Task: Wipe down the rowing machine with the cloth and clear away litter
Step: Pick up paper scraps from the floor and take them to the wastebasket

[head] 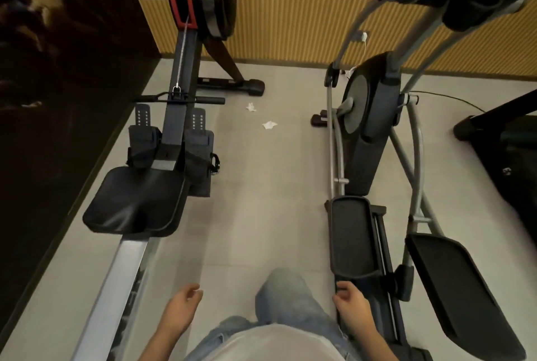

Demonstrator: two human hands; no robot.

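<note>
Nearest the head camera, a jeans leg (286, 296) steps forward between two hands. Left hand (186, 301) hangs over the floor (261, 201) just beside the rail (116, 288) of the rowing machine (174, 128), its grip loosely curled and holding nothing. Right hand (350, 301) is likewise loose and empty, close by the rear of a pedal (353, 235) of the elliptical trainer (367, 128); whether it touches cannot be told. No cloth shows anywhere in this view.

Along the left runs the rowing machine, its seat (136, 201) on the rail and its handle (180, 98) docked beyond the footrests. Litter lies well ahead on the floor: two crumpled scraps of white paper (269, 125), near each other, between the two machines.

Nothing looks wiped or gathered yet. With no cloth in hand, wiping cannot begin. The light scraps could skid from a passing foot and slip beneath a machine. Pressed during wiping, the seat would probably roll along its rail and spoil the stroke.
</note>
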